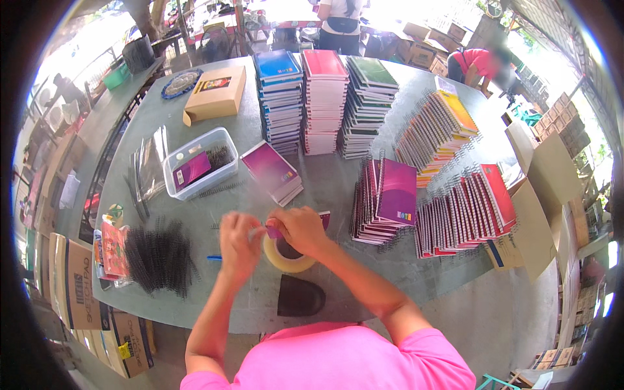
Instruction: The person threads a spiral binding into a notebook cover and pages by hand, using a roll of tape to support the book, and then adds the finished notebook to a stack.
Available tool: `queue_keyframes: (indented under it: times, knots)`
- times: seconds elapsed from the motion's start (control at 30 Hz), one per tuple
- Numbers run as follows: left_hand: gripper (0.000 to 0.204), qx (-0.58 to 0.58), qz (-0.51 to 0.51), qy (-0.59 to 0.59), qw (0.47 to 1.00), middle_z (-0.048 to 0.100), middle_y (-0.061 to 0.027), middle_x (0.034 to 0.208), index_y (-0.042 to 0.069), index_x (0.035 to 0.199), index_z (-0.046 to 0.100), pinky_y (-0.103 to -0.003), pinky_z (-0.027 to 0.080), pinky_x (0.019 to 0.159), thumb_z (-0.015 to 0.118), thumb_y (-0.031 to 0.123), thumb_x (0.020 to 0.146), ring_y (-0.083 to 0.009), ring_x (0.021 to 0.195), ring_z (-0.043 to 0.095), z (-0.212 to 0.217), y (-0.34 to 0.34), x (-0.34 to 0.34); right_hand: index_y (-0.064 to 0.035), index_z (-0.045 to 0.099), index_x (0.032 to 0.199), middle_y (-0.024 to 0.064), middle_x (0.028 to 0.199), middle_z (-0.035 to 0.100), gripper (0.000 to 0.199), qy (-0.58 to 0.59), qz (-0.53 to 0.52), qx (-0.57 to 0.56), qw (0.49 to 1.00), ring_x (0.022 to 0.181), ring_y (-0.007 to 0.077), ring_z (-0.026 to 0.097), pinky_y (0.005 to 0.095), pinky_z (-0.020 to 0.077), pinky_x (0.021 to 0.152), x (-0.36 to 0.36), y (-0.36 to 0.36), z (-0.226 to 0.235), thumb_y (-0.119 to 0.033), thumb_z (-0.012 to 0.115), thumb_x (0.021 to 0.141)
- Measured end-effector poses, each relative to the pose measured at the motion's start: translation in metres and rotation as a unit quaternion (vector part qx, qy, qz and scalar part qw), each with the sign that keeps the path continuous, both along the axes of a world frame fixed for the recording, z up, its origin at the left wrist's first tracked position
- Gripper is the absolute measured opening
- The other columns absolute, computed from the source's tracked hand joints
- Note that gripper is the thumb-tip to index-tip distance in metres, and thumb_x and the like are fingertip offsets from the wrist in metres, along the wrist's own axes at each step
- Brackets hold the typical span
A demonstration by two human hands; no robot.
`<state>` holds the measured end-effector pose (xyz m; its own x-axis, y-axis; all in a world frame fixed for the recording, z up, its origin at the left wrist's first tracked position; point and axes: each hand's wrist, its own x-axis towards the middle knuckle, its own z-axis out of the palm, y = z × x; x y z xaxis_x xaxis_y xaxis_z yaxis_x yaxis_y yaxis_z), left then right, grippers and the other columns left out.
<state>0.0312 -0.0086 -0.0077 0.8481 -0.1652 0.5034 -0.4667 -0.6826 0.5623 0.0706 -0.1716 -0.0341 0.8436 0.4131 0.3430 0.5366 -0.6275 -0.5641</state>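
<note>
My right hand (pixel 301 229) is closed on a small purple-covered notebook (pixel 325 219), mostly hidden beneath it; purple shows on both sides of the fingers. Just left of it, my left hand (pixel 239 239) is pinched near the notebook's edge. Whatever it holds is too small to make out. Under the hands lies a roll of clear tape (pixel 286 263). A black rounded piece (pixel 301 296) is nearer to me. Beyond the hands sits a short stack of purple notebooks (pixel 273 170) with no coils visible. Black spiral coils (pixel 160 259) lie heaped at the left.
A clear plastic bin (pixel 224 175) holds coils and a purple cover. Tall blue (pixel 279 97), red (pixel 323 97) and green (pixel 369 104) notebook stacks stand at the back. Coil-bound purple (pixel 395 195), yellow (pixel 442 123) and red (pixel 465 211) piles fill the right. Two people are beyond the table.
</note>
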Motion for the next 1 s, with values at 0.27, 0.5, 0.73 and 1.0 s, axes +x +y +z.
queue_keyframes:
  times: [0.27,0.5,0.73,1.0]
  knots:
    - [0.037,0.234,-0.248,0.055,0.938,0.056,-0.0122,0.094,0.008,0.101,0.058,-0.043,0.045,0.078,0.069,0.027,0.072,-0.0307,0.091,0.055,-0.060,-0.046,-0.072,-0.0098,0.060,0.088,0.0075,0.078,0.062,0.012,-0.020,-0.014,0.125,0.992,0.075,0.0290,0.060,0.0407,0.0453,0.067,0.001,0.007,0.000,-0.020,0.061,0.082]
    - [0.052,0.280,-0.269,0.123,0.913,0.056,-0.0142,0.102,0.010,0.115,0.054,-0.041,0.043,0.088,0.070,0.030,0.070,-0.0310,0.105,0.050,-0.067,-0.041,-0.083,-0.0081,0.063,0.087,0.0085,0.079,0.062,0.015,-0.070,-0.025,0.114,0.991,0.075,0.0294,0.061,0.0394,0.0471,0.065,-0.003,0.010,0.004,-0.022,0.063,0.081]
    - [0.063,0.285,-0.246,0.189,0.907,0.055,-0.0165,0.109,0.014,0.124,0.050,-0.044,0.045,0.083,0.071,0.036,0.069,-0.0332,0.099,0.055,-0.065,-0.037,-0.074,-0.0094,0.061,0.095,0.0107,0.079,0.066,0.022,-0.024,-0.012,-0.038,0.999,0.071,0.0302,0.064,0.0409,0.0487,0.061,-0.008,0.005,-0.005,-0.025,0.062,0.080]
    - [0.035,0.088,-0.169,0.309,0.932,0.060,-0.0157,0.097,0.010,0.107,0.056,-0.044,0.047,0.075,0.066,0.029,0.078,-0.0348,0.091,0.058,-0.026,-0.013,-0.048,-0.0064,0.068,0.095,0.0081,0.080,0.068,0.026,0.190,-0.056,0.077,0.977,0.070,0.0157,0.064,0.0299,0.0482,0.062,-0.004,-0.069,0.010,-0.017,0.073,0.071]
